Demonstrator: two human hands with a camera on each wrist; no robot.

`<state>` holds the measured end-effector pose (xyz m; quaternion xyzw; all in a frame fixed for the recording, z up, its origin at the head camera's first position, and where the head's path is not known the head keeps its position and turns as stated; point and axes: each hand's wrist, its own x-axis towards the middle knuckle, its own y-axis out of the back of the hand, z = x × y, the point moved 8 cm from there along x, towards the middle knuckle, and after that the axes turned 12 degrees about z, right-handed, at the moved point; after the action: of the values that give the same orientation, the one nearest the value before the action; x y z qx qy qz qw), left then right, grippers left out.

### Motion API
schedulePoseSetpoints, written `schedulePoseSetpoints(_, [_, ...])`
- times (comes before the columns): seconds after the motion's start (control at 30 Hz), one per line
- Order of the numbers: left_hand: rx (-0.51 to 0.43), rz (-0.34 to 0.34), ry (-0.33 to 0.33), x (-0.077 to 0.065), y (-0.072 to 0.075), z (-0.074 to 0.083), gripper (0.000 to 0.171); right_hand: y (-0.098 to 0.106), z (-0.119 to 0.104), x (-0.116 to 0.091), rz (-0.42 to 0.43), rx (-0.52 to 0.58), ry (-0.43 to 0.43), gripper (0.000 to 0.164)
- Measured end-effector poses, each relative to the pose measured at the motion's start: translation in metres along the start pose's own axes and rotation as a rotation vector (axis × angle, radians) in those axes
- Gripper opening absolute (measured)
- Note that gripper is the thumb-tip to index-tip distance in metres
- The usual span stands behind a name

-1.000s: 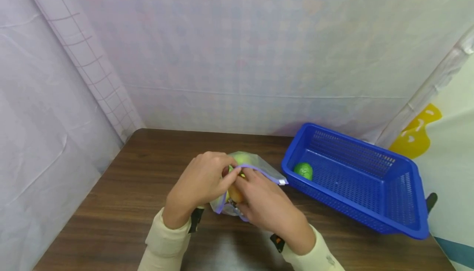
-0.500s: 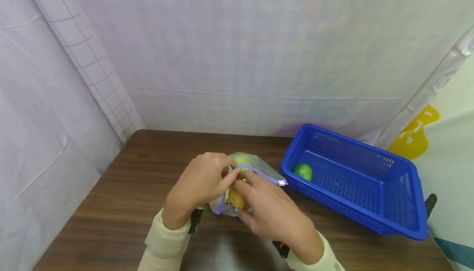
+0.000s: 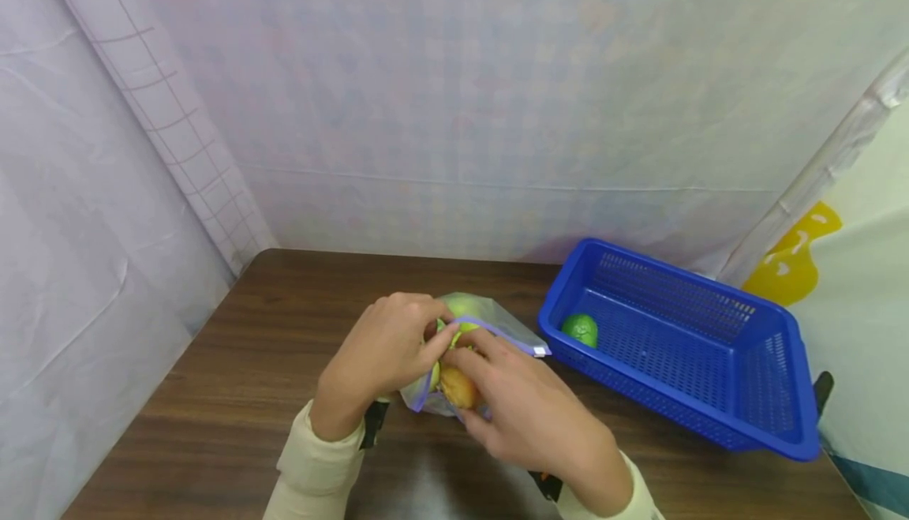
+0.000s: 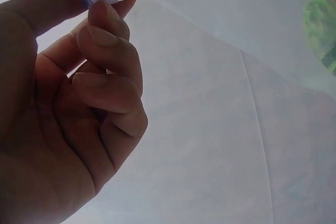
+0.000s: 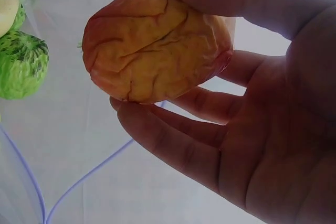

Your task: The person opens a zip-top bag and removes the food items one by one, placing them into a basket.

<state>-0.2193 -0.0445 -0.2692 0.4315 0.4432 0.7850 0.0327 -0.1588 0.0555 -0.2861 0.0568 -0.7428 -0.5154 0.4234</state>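
A clear zip bag (image 3: 506,321) with a purple zip edge and a white slider lies on the table in the head view. My left hand (image 3: 383,350) pinches its rim between thumb and fingers, seen also at the top of the left wrist view. In my right hand (image 3: 533,405) is a wrinkled orange-yellow fruit (image 5: 157,48), oval in shape, held between thumb and fingertips at the bag's mouth. Inside the bag, the right wrist view shows a green patterned fruit (image 5: 23,66) and part of a pale one (image 5: 7,11). My fingers partly cover the bag.
On the right of the brown wooden table (image 3: 284,299) stands a blue perforated basket (image 3: 682,417). It holds a green lime-like fruit (image 3: 581,331) at its left end. White curtains (image 3: 454,110) rise behind the table and at its sides.
My right hand has drawn back slightly to the lower right with the orange-yellow fruit, which shows more at the bag's mouth. My left hand stays on the rim.
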Motion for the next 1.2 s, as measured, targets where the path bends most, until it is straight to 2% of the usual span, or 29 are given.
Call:
schedulePoseSetpoints(0.23, [-0.002,0.006,-0.004,0.0,-0.001,0.0,0.01,0.006,-0.003,-0.004,-0.009,0.024,0.004,0.053])
schedulePoseSetpoints(0.53, [-0.011,-0.019,0.009,0.0,-0.002,-0.001,0.012,0.017,-0.008,-0.008,-0.037,0.06,0.013,0.054])
schedulePoseSetpoints(1.2, [-0.006,-0.021,0.0,-0.001,-0.003,-0.001,0.013,0.046,-0.021,-0.014,0.145,0.157,0.154,0.058])
